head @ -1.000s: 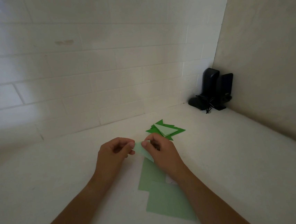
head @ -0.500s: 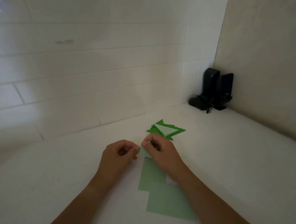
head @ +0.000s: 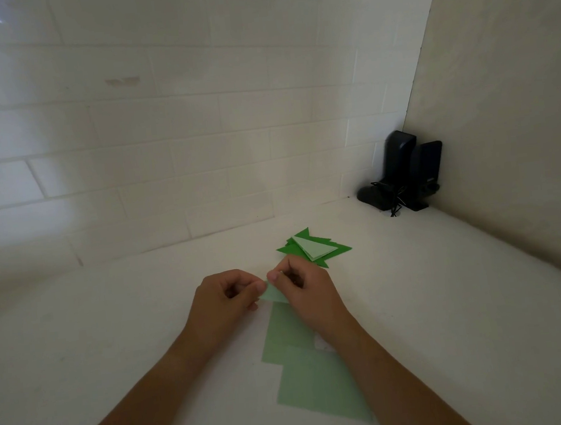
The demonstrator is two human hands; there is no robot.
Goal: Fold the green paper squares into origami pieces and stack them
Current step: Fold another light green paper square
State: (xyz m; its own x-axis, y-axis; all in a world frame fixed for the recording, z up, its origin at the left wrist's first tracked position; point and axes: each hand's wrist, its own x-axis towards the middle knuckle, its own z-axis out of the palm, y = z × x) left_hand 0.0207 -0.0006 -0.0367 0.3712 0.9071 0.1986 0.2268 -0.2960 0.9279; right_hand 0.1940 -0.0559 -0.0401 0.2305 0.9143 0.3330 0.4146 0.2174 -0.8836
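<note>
Bare white tabletop stretching left, left hand and right hand with fingers pinching a small folded green paper piece mostly hidden between them, flat green paper squares partly under the right forearm, stack of folded green pieces just beyond, dark indistinct device in the right corner.

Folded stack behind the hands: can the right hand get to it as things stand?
Probably yes. The folded stack lies just beyond the right hand, with nothing between them. But that hand and the left hand both pinch the small green piece, so it arrives occupied.
</note>
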